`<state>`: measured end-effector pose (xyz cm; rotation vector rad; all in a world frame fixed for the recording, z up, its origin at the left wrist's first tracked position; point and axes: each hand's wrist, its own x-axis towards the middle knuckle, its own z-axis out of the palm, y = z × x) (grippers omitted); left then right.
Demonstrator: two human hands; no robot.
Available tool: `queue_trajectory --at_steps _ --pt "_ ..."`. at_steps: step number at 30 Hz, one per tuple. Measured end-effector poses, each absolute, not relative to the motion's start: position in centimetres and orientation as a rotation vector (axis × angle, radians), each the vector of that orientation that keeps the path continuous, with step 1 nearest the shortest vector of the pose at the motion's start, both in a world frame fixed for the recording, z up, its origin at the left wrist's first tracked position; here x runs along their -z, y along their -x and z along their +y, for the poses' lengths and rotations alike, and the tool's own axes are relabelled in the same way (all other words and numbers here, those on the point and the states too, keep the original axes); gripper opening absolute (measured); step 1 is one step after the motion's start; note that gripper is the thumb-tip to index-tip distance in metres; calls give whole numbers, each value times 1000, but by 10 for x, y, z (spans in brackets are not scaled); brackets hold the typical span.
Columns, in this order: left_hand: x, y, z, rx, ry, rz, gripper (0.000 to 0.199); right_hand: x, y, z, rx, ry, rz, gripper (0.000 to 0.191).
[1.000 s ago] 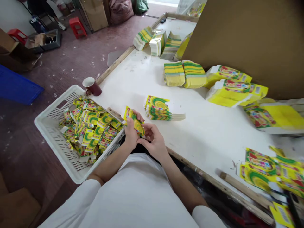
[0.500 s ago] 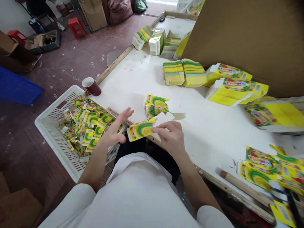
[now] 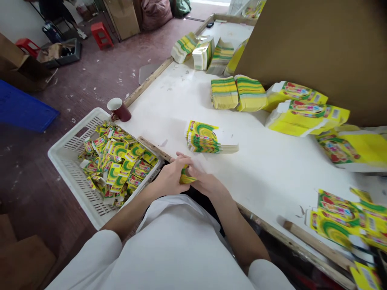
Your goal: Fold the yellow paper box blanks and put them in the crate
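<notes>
Close to my body, at the table's front edge, both hands meet around one yellow-and-green printed carton (image 3: 188,179). My left hand (image 3: 172,176) wraps its left side, and my right hand (image 3: 208,184) grips its right side. Fingers cover most of the carton, and a blurred white flap shows above them. Just beyond lies a stack of flat cartons (image 3: 202,137) with the same print, its white ends pointing right. On my left, a white plastic basket (image 3: 67,171) holds many small folded cartons (image 3: 121,155).
A maroon mug (image 3: 122,112) stands at the table's left edge beside the basket. Bundled cartons (image 3: 224,93) line the back of the white table (image 3: 169,96), before a large brown cardboard sheet (image 3: 314,48). Loose cartons (image 3: 335,213) and a wooden bar (image 3: 317,243) lie at right.
My left hand, spread and apart before, has come right and closed on the carton. My right hand has brought the carton down and nearer my body. The view has shifted slightly.
</notes>
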<state>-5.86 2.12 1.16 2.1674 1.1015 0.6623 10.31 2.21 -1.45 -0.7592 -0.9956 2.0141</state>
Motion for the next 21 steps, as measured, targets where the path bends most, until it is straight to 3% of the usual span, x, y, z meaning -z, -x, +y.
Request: queue_trajectory --at_steps 2,4,8,11,14,18,21 --pt "-11 62 24 -595 -2151 1121 54 18 -103 22 -2005 763 -1020 86" --pt "-9 66 26 -528 -2096 1145 60 21 -104 19 -1865 807 -1091 89" --pt "2 69 30 -536 -1990 1122 81 25 -107 10 -1485 903 -1501 76" --pt "8 65 31 -661 -1989 1183 76 28 -108 10 -1217 1011 -1709 60" --pt "7 65 31 -669 -2017 1313 70 33 -111 15 -1075 1071 -1640 56" --pt "-4 74 31 -578 -2063 1407 57 28 -121 19 -1046 1073 -1750 58" --pt "-12 82 32 -576 -2108 1428 53 17 -132 20 -1049 1056 -1910 42"
